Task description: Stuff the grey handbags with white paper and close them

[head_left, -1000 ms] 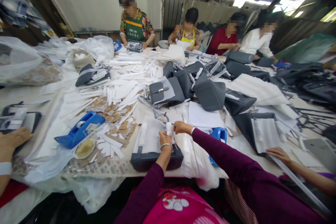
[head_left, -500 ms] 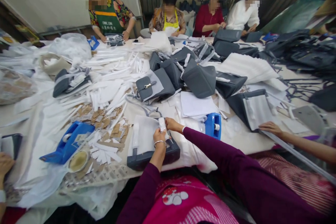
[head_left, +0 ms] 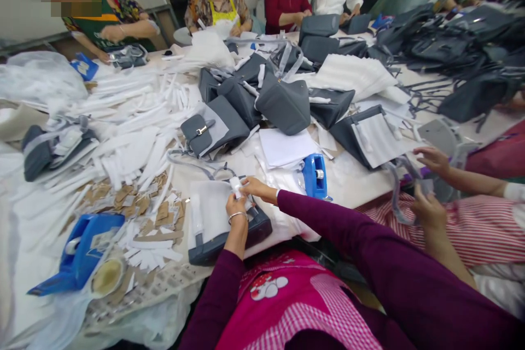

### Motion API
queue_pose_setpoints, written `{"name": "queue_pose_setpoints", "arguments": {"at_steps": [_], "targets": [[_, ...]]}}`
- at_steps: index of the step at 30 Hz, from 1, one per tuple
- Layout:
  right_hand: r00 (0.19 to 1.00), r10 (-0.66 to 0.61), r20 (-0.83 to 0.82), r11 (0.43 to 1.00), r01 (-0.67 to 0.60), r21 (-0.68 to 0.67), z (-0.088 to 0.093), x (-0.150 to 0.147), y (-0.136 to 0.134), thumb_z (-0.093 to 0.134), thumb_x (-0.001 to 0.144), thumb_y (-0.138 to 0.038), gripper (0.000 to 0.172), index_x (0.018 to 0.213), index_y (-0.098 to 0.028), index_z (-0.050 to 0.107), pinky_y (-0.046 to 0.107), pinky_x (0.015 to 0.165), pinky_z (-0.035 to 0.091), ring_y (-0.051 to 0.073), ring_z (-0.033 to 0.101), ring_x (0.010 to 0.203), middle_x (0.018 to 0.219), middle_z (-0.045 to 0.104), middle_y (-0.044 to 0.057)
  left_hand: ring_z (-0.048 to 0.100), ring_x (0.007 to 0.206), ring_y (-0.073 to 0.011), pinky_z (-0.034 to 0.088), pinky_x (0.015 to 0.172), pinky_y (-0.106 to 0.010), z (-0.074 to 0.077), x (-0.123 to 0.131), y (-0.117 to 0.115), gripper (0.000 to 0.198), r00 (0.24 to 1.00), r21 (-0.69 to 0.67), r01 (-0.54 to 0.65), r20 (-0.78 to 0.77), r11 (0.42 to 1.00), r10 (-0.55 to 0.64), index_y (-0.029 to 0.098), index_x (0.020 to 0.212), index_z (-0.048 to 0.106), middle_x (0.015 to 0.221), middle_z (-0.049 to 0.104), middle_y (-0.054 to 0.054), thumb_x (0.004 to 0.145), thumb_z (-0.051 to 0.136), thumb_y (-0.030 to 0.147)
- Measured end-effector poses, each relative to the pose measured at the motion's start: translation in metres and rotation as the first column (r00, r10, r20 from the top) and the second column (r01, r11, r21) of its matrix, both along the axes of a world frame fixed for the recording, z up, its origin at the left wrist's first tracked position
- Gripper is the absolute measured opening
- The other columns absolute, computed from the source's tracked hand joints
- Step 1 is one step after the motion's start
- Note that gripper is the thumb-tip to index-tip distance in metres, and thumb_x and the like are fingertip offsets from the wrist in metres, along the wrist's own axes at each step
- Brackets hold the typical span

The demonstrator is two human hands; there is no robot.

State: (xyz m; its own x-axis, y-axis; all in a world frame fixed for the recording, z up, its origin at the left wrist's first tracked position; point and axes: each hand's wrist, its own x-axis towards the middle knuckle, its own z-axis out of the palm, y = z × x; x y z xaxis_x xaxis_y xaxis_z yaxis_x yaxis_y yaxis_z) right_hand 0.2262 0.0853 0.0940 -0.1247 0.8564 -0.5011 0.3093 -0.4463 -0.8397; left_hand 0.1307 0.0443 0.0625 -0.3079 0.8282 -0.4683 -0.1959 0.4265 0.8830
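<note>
A dark grey handbag (head_left: 221, 246) lies before me at the table's near edge, with a white foam sheet (head_left: 215, 202) over its upper side. My left hand (head_left: 237, 209), with a bangle at the wrist, is closed on a small white foam wrap (head_left: 237, 186) above the bag. The fingers of my right hand (head_left: 255, 188) pinch the same wrap from the right. What lies inside the wrap is hidden. A grey strap (head_left: 197, 164) trails from the bag's far side.
Blue tape dispensers stand left (head_left: 88, 246) and right (head_left: 315, 175) of the bag. Cardboard scraps (head_left: 135, 202) and white foam strips (head_left: 143, 142) cover the left. More grey handbags (head_left: 283, 104) are piled ahead. At right, a co-worker's hands (head_left: 430, 208) handle a clear-wrapped strap.
My view has shifted right and down, so the table sits further left and higher. Both hands stay on the wrap. The co-worker at right has lifted a strap.
</note>
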Motion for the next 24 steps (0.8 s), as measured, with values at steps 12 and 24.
{"name": "queue_pose_setpoints", "arguments": {"at_steps": [12,24], "targets": [[0.971,-0.048,-0.236,0.984,0.004,-0.18,0.005,-0.024,-0.001,0.075,0.06,-0.014,0.028,0.078,-0.015,0.053,0.02,0.044,0.042,0.01,0.052,0.047,0.052,0.053,-0.006,0.052,0.045,-0.0094,0.043,0.048,-0.022,-0.001,-0.007,0.002,0.028,0.995,-0.056,-0.023,0.092,0.998,0.029,0.016,0.082,0.055,0.055,0.054,0.007,0.057,0.069,0.016],[0.942,-0.201,-0.27,0.977,0.173,-0.121,0.024,0.015,-0.021,0.069,0.07,-0.016,0.028,0.096,-0.015,0.059,0.018,0.05,0.038,0.009,0.055,0.055,0.06,0.059,-0.005,0.069,0.066,-0.0224,0.056,0.07,-0.042,0.03,-0.022,0.002,0.032,0.918,-0.131,0.272,0.331,0.953,-0.217,0.014,0.097,0.054,0.077,0.068,-0.006,0.068,0.06,0.003]]}}
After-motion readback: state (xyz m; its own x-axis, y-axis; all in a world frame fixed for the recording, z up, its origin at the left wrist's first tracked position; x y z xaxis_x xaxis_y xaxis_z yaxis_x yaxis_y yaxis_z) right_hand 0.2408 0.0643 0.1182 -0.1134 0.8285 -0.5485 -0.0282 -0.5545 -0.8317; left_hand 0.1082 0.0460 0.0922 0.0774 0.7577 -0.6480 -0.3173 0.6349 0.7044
